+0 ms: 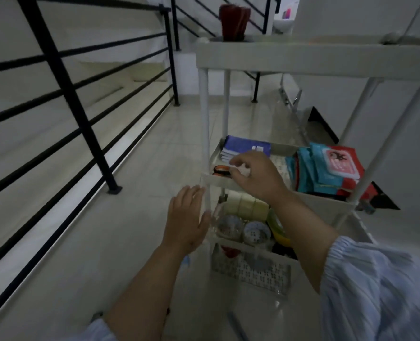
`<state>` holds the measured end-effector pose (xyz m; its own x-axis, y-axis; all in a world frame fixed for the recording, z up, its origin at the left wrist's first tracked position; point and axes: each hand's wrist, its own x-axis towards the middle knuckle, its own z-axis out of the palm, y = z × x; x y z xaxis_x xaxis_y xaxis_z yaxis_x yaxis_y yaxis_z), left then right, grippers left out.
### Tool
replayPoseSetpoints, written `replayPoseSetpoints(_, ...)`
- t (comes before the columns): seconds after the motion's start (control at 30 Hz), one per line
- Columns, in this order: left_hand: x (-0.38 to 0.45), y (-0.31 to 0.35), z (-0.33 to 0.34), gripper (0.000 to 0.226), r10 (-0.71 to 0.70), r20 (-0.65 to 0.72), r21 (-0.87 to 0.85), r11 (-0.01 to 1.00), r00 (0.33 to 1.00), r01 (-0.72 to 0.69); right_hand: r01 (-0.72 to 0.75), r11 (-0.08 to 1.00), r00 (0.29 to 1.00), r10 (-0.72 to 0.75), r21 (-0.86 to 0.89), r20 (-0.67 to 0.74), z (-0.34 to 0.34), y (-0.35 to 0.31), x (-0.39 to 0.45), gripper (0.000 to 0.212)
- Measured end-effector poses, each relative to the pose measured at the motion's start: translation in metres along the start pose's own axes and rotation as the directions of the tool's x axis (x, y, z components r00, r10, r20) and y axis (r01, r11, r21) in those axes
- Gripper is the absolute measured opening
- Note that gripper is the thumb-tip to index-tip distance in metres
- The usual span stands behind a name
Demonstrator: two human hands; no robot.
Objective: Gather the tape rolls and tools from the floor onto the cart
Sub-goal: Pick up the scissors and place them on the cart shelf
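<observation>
Black metal railing (63, 89) of flat horizontal bars running across the left half of the frame, posts bolted to a pale glossy tiled floor (135, 173).

Left hand (188, 217) hovering at lower centre, fingers straight and spread, holding nothing, palm facing the front corner post of the cart (205, 119); contact with the post not determinable.

White plastic cart standing right of centre, three tiers on round tubular posts. Dark red ribbed object (233, 22) rising from the top tier at upper centre; identity not determinable.

Right hand (255, 174) reaching over the front lip of the middle tier, fingers curled, fingertips at a small white item; grasping or merely touching not determinable. Flat black roll with an orange rim (221, 171) lying in the middle tier just left of those fingertips. Blue booklets (246, 147) stacked behind the hand. Soft teal and red packets (327, 168) piling toward the right of the same tier.

Cream tape rolls (246, 205) lying side by side in the lower tier beneath the right forearm, two round patterned rolls (243, 230) in front of them, a yellow-green curved item (278, 227) beside these. Perforated white basket (251, 269) sitting below.

Pale blue striped gathered sleeve (376, 291) filling the lower right corner.
</observation>
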<state>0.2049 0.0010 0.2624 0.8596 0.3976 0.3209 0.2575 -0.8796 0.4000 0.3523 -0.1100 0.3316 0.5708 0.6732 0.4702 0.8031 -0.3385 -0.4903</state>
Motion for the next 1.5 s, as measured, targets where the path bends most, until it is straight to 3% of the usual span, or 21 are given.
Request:
replayPoseSetpoints(0.2,-0.077,-0.039,0.011,0.069,-0.169,-0.003,0.030,0.985,0.986,0.169,0.093,0.990,0.993,-0.100,0.107,0.066,0.060,-0.046,-0.046,0.029)
replayPoseSetpoints(0.43,-0.161,-0.127,0.026,0.071,-0.362,-0.017,-0.019,0.932,0.932,0.362,0.038,0.981,0.926,-0.107,0.192,0.362,0.189,-0.089,-0.107,0.037)
replayPoseSetpoints(0.63,-0.232,-0.243,0.050,0.071,-0.467,0.064,0.035,0.884,0.882,0.466,-0.107,0.973,0.855,-0.014,0.203,0.519,0.321,-0.121,-0.154,0.038)
replayPoseSetpoints(0.73,-0.261,-0.291,0.072,0.067,-0.565,0.105,0.027,0.824,0.818,0.565,-0.151,0.969,0.807,0.006,0.196,0.591,0.386,-0.125,-0.177,0.039)
replayPoseSetpoints(0.87,-0.291,-0.334,0.105,0.057,-0.622,0.233,0.035,0.774,0.748,0.633,-0.224,0.970,0.747,0.108,0.096,0.656,0.459,-0.122,-0.213,0.042)
replayPoseSetpoints(1.0,-0.316,-0.360,0.129,0.062,-0.652,0.311,-0.059,0.713,0.692,0.698,-0.315,0.949,0.640,0.221,-0.011,0.736,0.511,-0.121,-0.250,0.047)
replayPoseSetpoints(1.13,-0.323,-0.377,0.144,0.044,-0.660,0.389,-0.287,0.576,0.642,0.766,-0.440,0.896,0.543,0.314,-0.054,0.779,0.553,-0.124,-0.270,0.047)
replayPoseSetpoints(1.23,-0.330,-0.385,0.160,0.051,-0.704,0.485,-0.313,0.414,0.518,0.855,-0.492,0.864,0.471,0.369,-0.108,0.801,0.572,-0.132,-0.276,0.057)
replayPoseSetpoints(1.4,-0.336,-0.387,0.174,0.051,-0.759,0.501,-0.349,0.263,0.416,0.900,-0.531,0.843,0.458,0.368,-0.083,0.809,0.585,-0.133,-0.289,0.066)
replayPoseSetpoints(1.5,-0.333,-0.387,0.176,0.048,-0.759,0.517,-0.398,0.197,0.397,0.896,-0.519,0.851,0.470,0.360,-0.077,0.806,0.586,-0.131,-0.290,0.065)
